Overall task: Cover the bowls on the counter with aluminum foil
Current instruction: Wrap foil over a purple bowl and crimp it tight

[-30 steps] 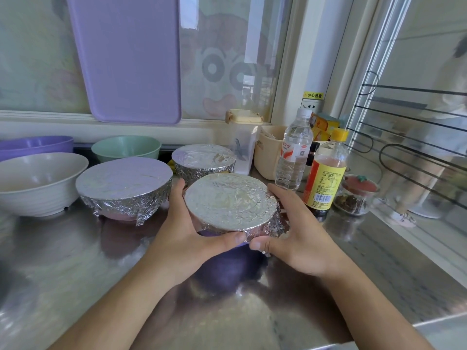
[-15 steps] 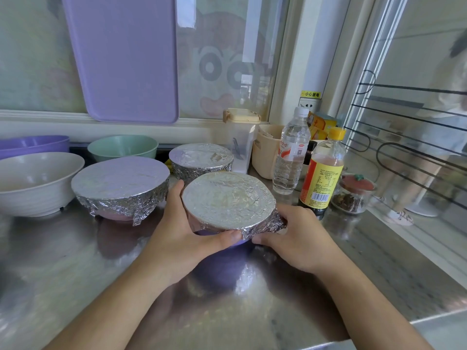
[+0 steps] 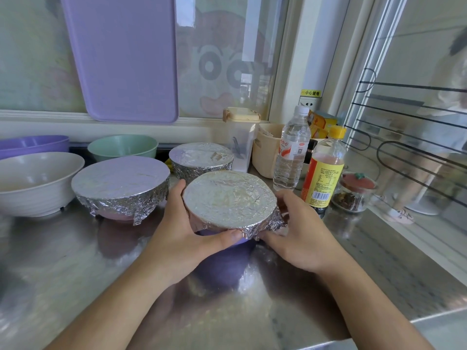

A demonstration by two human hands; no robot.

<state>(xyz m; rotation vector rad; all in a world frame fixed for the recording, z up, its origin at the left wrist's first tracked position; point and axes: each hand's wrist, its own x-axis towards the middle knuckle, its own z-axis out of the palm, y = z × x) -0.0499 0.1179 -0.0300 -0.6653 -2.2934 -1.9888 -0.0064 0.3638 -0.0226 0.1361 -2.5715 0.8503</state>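
Crinkled foil (image 3: pixel 230 197) taut over purple bowl (image 3: pixel 237 240), both hands cupping rim

purple bowl (image 3: pixel 30 145) cropped left, jar contents (image 3: pixel 348 199) unclear

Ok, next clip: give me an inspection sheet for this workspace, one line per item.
Surface: steel counter, shiny, reflecting the bowls.
Job's things: three foil-covered bowls: purple bowl in front, wide bowl to its left, small bowl behind. Uncovered: white bowl, green bowl, purple dish.
Clutter: water bottle, yellow-capped bottle, lidded jar, beige tub, clear container.
Grip: left hand and right hand curl round the front bowl's foil edge.
Cables: nothing seen.
Surroundings: purple board against the window; glass door on the right.
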